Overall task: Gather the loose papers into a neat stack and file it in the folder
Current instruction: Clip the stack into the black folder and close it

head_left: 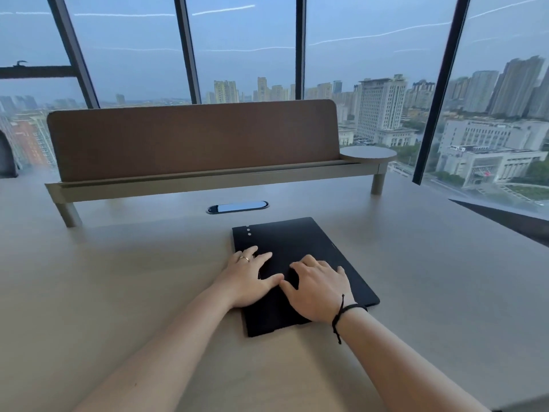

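Observation:
A black folder [300, 242] lies closed and flat on the beige desk [118, 278], a little right of centre. My left hand [248, 278] rests palm down on the folder's left part, fingers spread, a ring on one finger. My right hand [318, 288] lies palm down on the folder's middle, fingers apart, with a black cord bracelet at the wrist. The two thumbs nearly touch. Neither hand grips anything. No loose papers are visible anywhere on the desk.
A brown divider panel [193, 138] on a low raised shelf [208, 181] crosses the back of the desk, with a round grey tray [368, 152] at its right end. A cable port [237, 207] sits just beyond the folder. Large windows stand behind.

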`<action>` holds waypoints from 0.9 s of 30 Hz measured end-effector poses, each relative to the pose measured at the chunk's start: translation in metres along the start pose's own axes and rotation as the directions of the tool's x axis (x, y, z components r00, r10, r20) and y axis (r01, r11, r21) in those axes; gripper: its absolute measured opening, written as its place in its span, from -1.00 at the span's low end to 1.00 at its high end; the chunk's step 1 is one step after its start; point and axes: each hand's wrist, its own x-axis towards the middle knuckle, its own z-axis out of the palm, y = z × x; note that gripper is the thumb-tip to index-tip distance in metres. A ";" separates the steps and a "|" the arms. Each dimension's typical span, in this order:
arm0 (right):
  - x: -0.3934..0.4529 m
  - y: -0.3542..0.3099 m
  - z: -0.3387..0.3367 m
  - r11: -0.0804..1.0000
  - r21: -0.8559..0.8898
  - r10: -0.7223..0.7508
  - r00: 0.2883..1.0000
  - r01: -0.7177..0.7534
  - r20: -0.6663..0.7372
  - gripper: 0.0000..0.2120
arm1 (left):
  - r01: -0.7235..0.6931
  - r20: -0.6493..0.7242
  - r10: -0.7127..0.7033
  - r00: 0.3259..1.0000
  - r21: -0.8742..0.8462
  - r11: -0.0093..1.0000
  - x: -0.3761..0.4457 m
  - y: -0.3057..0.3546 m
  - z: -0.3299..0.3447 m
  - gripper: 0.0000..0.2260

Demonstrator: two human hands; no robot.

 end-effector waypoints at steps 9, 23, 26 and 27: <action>0.028 0.127 -0.026 0.970 0.021 0.244 0.966 -0.243 -0.086 -0.63 | -0.060 0.027 0.061 0.998 -0.035 0.998 0.086 0.135 0.036 -0.17; 0.082 0.277 -0.060 0.908 0.078 0.419 0.890 -0.412 -0.179 -0.66 | -0.154 0.040 0.153 0.987 0.002 0.988 0.205 0.267 0.076 -0.25; 0.093 0.294 -0.062 0.912 0.074 0.410 0.894 -0.403 -0.183 -0.67 | -0.142 0.024 0.142 0.990 -0.007 0.990 0.220 0.278 0.080 -0.25; 0.097 0.298 -0.062 0.912 0.078 0.410 0.894 -0.402 -0.183 -0.67 | -0.138 0.021 0.138 0.990 -0.005 0.990 0.223 0.281 0.081 -0.25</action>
